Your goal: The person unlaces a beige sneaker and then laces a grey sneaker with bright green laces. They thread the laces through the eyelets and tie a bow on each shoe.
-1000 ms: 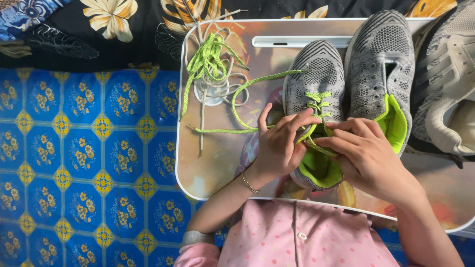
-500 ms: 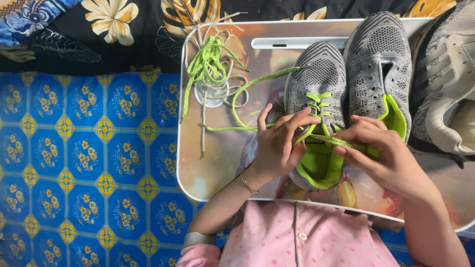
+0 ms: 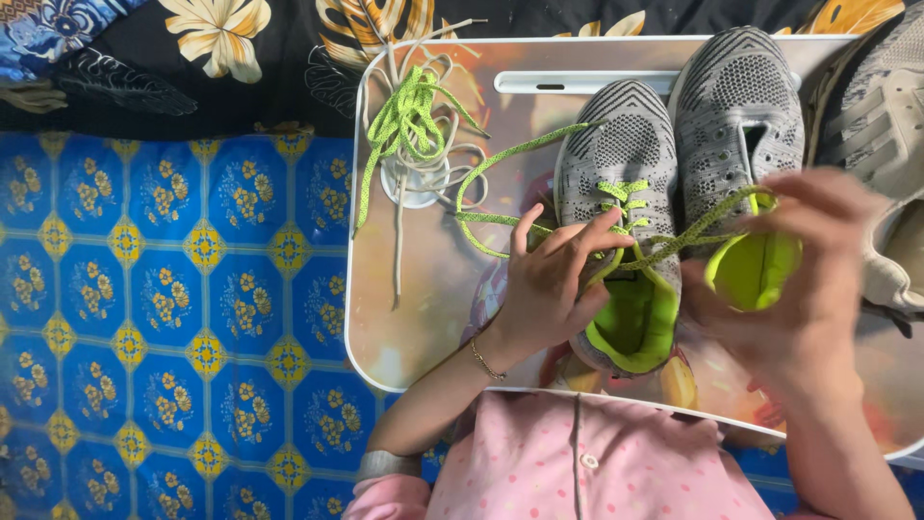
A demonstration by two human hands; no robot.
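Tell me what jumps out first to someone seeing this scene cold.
The neon green lace stands out, drawn taut to the right by the right hand across a grey knit shoe on the lap tray. The left hand steadies that shoe at its bright green opening. A tangle of green and white laces lies at the tray's upper left.

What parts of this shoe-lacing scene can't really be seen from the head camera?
- Right hand: motion-blurred, so its grip on the neon green shoelace is unclear.
- Grey knit sneaker's lower eyelets: covered by the left hand.
- Beige sneaker: cut off by the right edge.
- White lap tray: its near-right corner runs out of frame.
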